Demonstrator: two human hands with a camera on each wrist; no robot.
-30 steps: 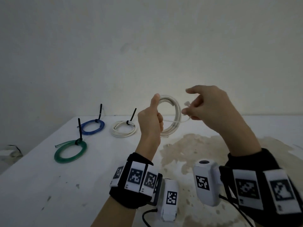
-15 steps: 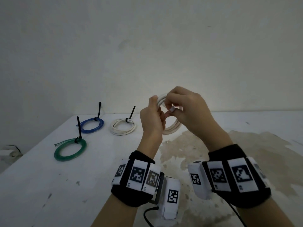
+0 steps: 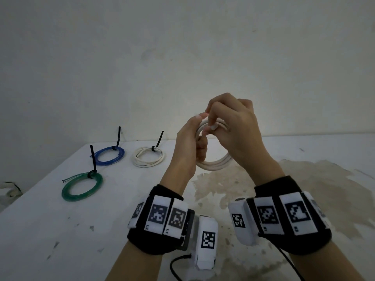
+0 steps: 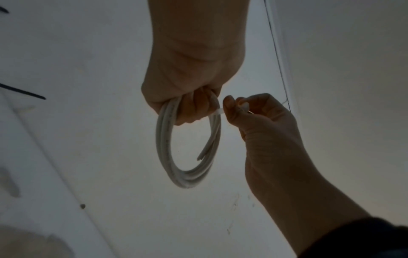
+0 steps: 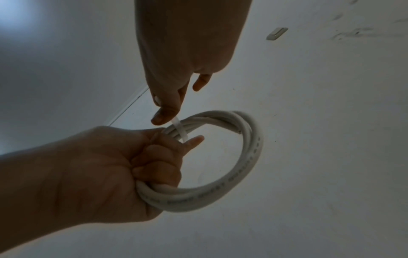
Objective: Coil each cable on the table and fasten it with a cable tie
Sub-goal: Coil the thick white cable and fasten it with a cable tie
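Observation:
My left hand (image 3: 190, 142) grips a coil of white cable (image 3: 217, 164) in the air above the table, fist closed round one side of the loop (image 4: 187, 167). My right hand (image 3: 229, 126) pinches a thin white cable tie (image 5: 180, 130) that runs across the coil's strands next to the left fingers. In the left wrist view the tie (image 4: 217, 111) stretches from the coil to my right fingertips (image 4: 229, 104). The coil (image 5: 247, 157) hangs free below both hands.
On the white table (image 3: 60, 230) at the left lie three tied coils: a green one (image 3: 82, 187), a blue one (image 3: 110, 156) and a white one (image 3: 148, 158), each with a black tie sticking up. A brown stain (image 3: 304, 189) spreads under my hands.
My right hand came in from the right to the coil and now pinches the tie against it. Both hands rose slightly; the left kept its grip.

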